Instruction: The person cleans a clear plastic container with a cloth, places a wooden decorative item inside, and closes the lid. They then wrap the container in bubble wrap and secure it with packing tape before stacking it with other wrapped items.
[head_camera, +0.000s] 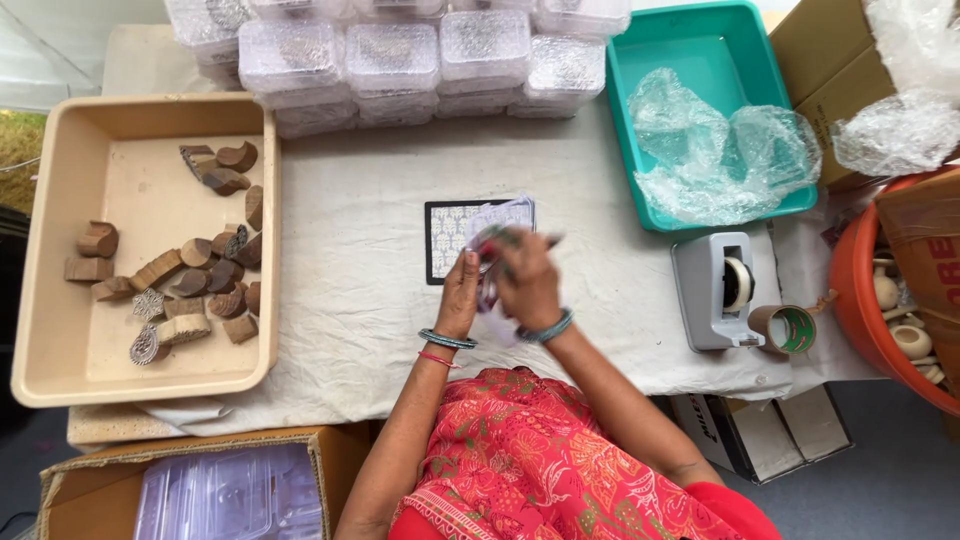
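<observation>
Both hands raised just above the cloth-covered table (340, 330), close together at its middle. Left hand (460, 295) with fingers curled against a clear plastic wrapper (500, 225), pinching its lower edge. Right hand (527, 283) closed around the same wrapper from the other side; something small and dark possibly inside it, but too blurred to tell. Wrapper held over a black-bordered patterned card (447, 240) lying flat on the cloth. Bangles on both wrists.

To the left, a beige tray (60, 340) with carved wooden blocks (195, 280) scattered in it, some showing pale patterned faces. Along the far edge, stacked clear plastic boxes (400, 60). To the right, a teal tray (700, 50) holding crumpled clear plastic film (720, 150). Nearer, a grey tape dispenser (712, 290) with a roll of brown tape (785, 328) just beside it. At the far right, an orange tub (850, 290) with pale round pieces inside. Below the table edge on the left, a cardboard carton (90, 490) of empty clear boxes.
</observation>
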